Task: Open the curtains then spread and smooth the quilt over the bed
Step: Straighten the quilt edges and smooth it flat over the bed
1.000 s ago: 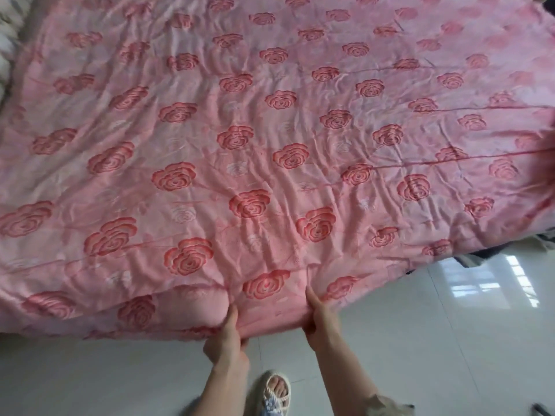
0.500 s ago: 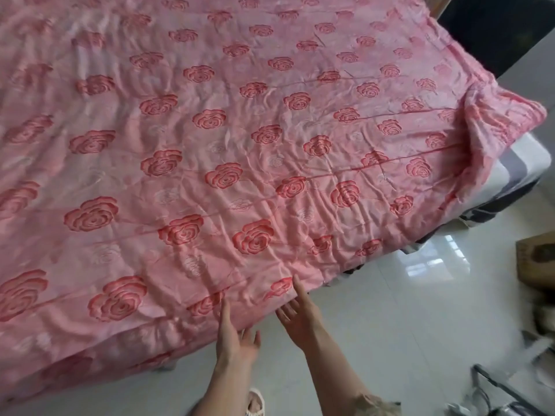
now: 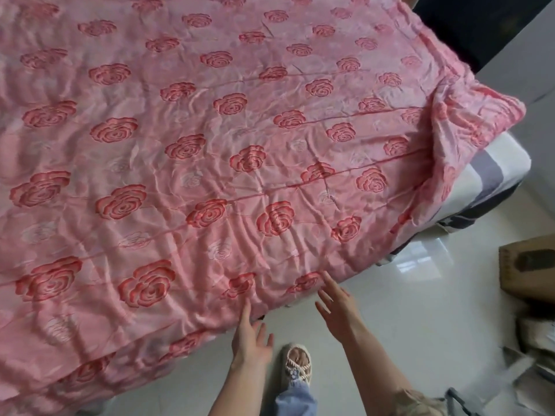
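Rose quilt [image 3: 210, 145] spread over bed [image 3: 504, 163], near edge hanging over side. Left hand [image 3: 250, 340], right hand [image 3: 339, 310] at that edge, grip wide, fingers straight, holding nothing, likely to flatten hem. Right corner [image 3: 468, 124] folded back, bed bare there: needs pulling out.

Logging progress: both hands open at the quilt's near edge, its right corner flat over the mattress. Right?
No: head view shows the right corner of the quilt folded back, baring the mattress. Left hand and right hand are open at the near edge.
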